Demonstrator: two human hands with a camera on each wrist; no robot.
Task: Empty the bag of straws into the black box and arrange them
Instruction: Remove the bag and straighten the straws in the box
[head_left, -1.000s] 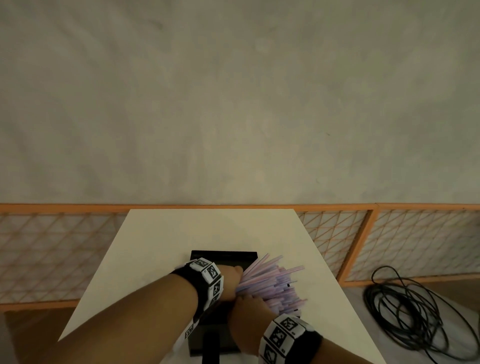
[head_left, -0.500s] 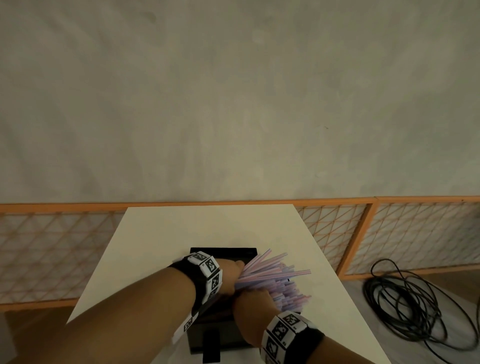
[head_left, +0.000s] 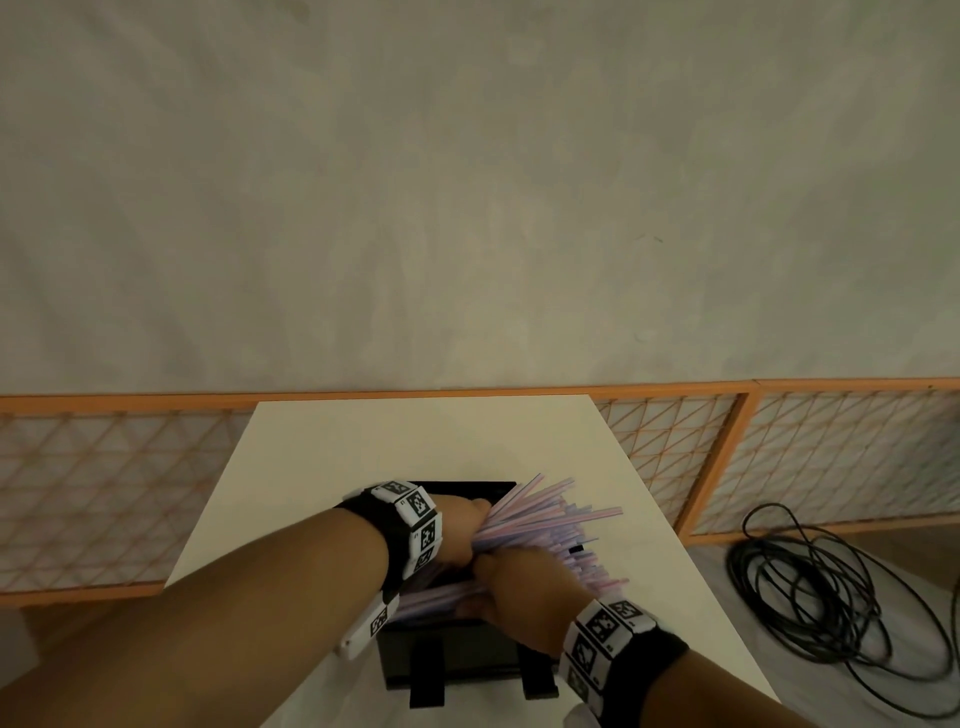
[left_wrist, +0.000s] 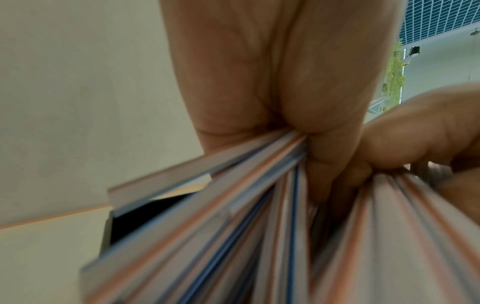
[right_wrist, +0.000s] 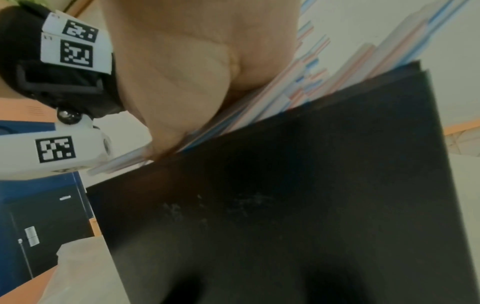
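One pale surface (head_left: 322, 467) carries the black box (head_left: 457, 660); straws (head_left: 545, 519) fan toward 2 o'clock above it. Left hand (head_left: 457, 530) grips the bundle; right hand (head_left: 519, 587) clasps straws at 5 o'clock. Cable coil (head_left: 831, 597) on floor, 3 o'clock.

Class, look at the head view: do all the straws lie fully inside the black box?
No: the straws fan out past the right edge of the black box over the table.

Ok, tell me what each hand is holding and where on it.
Both grip the straws partway along the bundle, over the black box: left hand on the upper sheaf, right hand on the lower one.
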